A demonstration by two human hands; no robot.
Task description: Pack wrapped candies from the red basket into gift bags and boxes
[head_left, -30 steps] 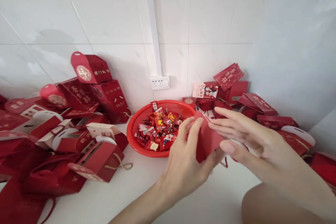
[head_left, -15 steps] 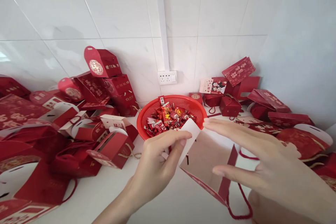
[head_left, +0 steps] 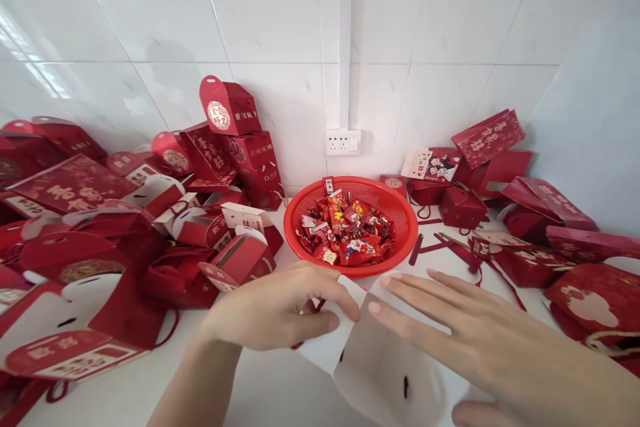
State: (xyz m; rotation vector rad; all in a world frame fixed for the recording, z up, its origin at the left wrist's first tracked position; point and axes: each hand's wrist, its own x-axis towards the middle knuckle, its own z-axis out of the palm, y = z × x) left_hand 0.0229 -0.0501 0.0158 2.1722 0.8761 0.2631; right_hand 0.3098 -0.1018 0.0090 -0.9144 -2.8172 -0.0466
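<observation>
Pinched in the left hand [head_left: 283, 309] by a pale flap [head_left: 327, 349], touched by the outspread, ungripping right hand [head_left: 460, 333]: an open carton [head_left: 377, 360], best steadied by that flap and squared up gently, without creasing. Just beyond, on the desk [head_left: 265, 387], a red basket [head_left: 411, 233] of wrapped sweets [head_left: 360, 250].

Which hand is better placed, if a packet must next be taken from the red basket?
Probably the right hand: its fingers lie extended against the box, near the basket. The left hand seems busier, pinching the box's flap.
</observation>
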